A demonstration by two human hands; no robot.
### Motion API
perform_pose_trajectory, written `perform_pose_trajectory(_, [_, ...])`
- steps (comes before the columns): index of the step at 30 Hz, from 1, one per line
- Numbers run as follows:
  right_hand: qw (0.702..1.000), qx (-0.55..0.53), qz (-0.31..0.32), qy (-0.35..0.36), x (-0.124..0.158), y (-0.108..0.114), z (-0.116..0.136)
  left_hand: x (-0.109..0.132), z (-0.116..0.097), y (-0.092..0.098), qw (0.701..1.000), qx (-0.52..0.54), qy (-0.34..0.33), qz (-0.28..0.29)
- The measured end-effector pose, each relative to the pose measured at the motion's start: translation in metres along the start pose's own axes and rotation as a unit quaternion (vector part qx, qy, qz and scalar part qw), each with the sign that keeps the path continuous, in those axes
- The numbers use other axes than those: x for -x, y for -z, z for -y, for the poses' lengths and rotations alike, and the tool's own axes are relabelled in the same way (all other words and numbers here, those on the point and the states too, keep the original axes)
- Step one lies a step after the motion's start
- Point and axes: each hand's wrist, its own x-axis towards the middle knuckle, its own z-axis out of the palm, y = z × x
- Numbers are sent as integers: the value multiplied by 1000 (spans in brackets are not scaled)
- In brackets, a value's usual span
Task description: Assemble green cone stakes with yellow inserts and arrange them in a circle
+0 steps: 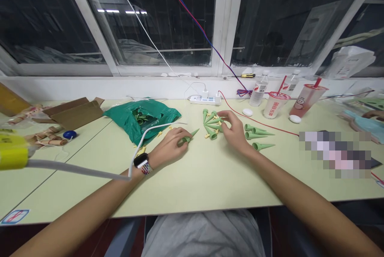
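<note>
A pale green bench [195, 181] runs under dark windows [168, 17]. Toward its back edge an open green bag [123, 119] holds green pieces. Mid-bench, the left hand [169, 147] clamps a green cone [188, 138]. The right hand [235, 132] touches the cone pile [212, 124], grip unclear.

No word or number can be read. The white cup [274, 107] carries red characters, too small to make out, and the pink cup [307, 99] carries only a cartoon figure. The two bottles [258, 91] wear red-and-white labels, illegible. A sticker [14, 216] on the table's near corner shows a red mark in a blue frame, blurred.
</note>
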Motion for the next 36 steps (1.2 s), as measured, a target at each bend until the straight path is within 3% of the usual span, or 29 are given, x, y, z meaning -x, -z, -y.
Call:
perform_pose_trajectory(6, [998,46,-31,-12,8,39,-12,-14,-4,0,1000,4,-2,-12])
perform_pose_trajectory(10, [997,38,-62,-38,8,52,-17,-21,-6,0,1000,16,10,1])
perform_pose_trajectory(22, [998,38,-44,-36,10,51,-17,-27,-7,-10,996,68,50,-7])
perform_pose_trajectory(36, [996,78,-36,-19,8,57,-17,-25,-8,-12,994,94,47,-15])
